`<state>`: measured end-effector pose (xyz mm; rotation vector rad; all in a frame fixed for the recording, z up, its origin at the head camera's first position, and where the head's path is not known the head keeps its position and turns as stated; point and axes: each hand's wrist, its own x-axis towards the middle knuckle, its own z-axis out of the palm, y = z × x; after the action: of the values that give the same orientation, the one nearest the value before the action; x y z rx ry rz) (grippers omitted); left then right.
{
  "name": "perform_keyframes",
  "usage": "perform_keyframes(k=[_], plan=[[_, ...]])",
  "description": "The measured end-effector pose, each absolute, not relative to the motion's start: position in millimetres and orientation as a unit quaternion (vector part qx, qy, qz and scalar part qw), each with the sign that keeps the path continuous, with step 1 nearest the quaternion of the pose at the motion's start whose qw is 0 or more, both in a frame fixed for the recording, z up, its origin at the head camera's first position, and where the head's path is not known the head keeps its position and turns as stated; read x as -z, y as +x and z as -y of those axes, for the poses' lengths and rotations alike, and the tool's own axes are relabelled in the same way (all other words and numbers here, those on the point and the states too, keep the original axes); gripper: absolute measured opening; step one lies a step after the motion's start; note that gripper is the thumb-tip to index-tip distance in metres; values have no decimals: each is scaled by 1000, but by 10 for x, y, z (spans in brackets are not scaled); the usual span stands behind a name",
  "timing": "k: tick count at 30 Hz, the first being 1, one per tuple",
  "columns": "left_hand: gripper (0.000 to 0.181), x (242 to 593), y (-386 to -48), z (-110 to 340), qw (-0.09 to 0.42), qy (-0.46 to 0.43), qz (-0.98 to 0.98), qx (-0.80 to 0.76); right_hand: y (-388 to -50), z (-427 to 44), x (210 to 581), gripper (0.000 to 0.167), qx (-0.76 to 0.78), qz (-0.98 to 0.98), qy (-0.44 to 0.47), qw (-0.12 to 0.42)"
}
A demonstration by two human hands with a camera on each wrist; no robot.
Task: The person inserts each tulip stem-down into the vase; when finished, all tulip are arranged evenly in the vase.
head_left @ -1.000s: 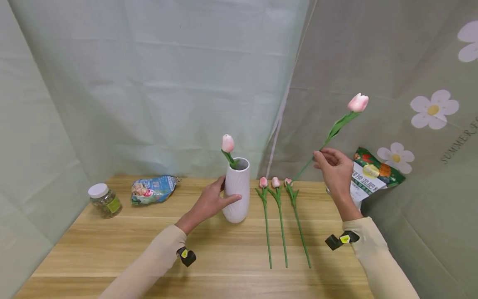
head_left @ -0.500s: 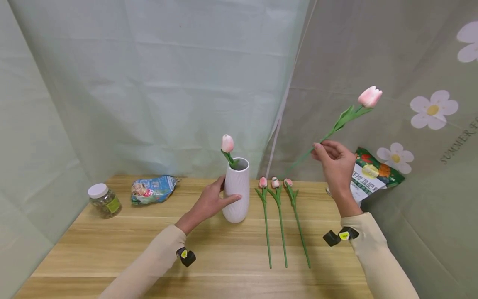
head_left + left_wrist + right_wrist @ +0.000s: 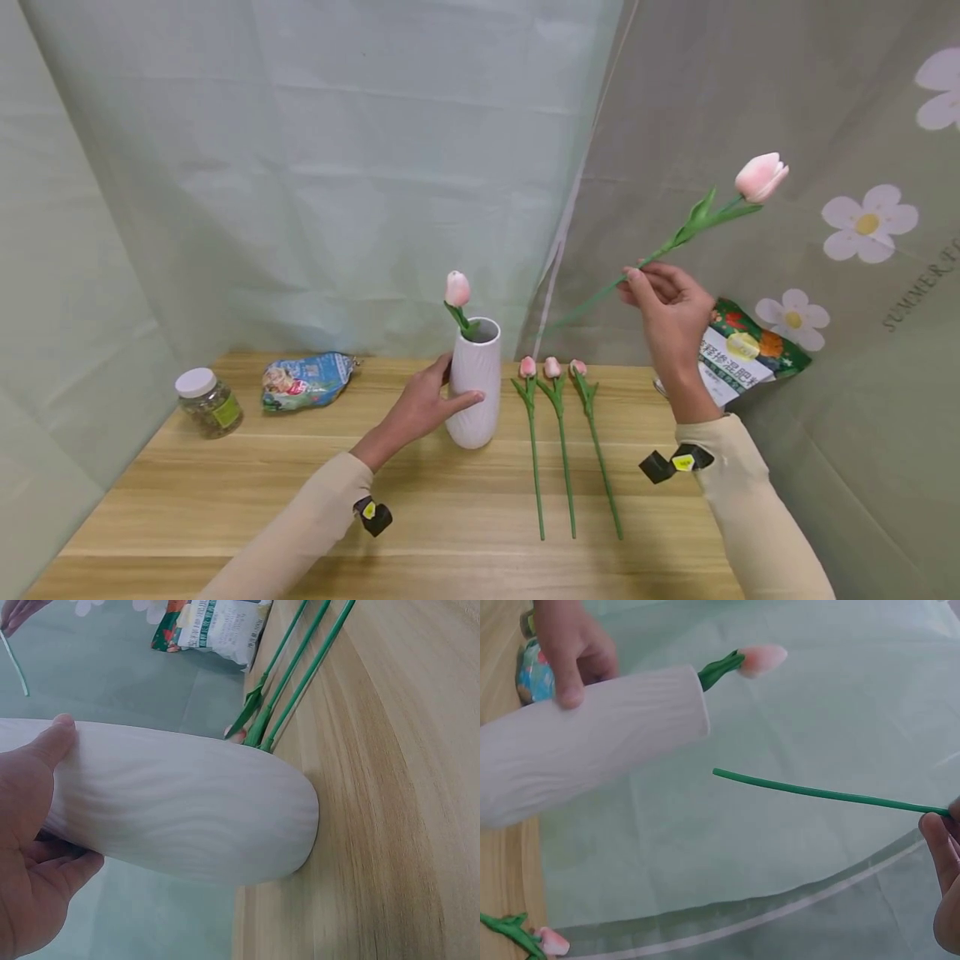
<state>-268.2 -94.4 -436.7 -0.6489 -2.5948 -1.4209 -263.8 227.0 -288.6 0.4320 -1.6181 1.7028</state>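
Observation:
A white ribbed vase (image 3: 476, 392) stands on the table with one pink tulip (image 3: 457, 288) in it. The left hand (image 3: 426, 406) grips the vase from its left side, thumb across the front; the left wrist view shows the same hand (image 3: 37, 825) around the vase (image 3: 195, 802). Up to the right of the vase, the right hand (image 3: 669, 321) pinches the green stem of another tulip (image 3: 761, 177), bloom up to the right. In the right wrist view its stem's free end (image 3: 780, 786) lies near the vase mouth, not touching. Three tulips (image 3: 560, 417) lie side by side on the table.
A lidded jar (image 3: 211, 404) and a blue packet (image 3: 309, 381) are at the table's left back. A green and white bag (image 3: 750, 350) stands at the right back corner. Curtains hang behind the wooden table (image 3: 420, 517).
The right hand has risen slightly, and its tulip has tilted further toward horizontal, with its bloom moving up and right and its lower stem end swinging left. The left hand and vase stay in place.

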Motion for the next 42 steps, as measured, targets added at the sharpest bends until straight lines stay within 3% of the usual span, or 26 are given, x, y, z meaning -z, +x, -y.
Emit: perform_keyframes(k=[7, 21, 27, 34, 42], plan=[[82, 4366, -2675, 942, 61, -218, 856, 464, -2670, -2153, 2807, 25, -668, 621, 187, 366], [81, 4356, -2677, 940, 64, -221, 857, 461, -2708, -1892, 2743, 18, -678, 610, 214, 349], [80, 4352, -2680, 943, 62, -222, 857, 460, -2737, -1797, 2798, 26, -695, 603, 212, 330], [80, 4349, -2678, 947, 65, -222, 857, 461, -2741, -1695, 2907, 21, -696, 612, 201, 316], [82, 4346, -2673, 945, 63, -220, 858, 460, -2771, -1611, 3072, 28, -682, 628, 209, 311]])
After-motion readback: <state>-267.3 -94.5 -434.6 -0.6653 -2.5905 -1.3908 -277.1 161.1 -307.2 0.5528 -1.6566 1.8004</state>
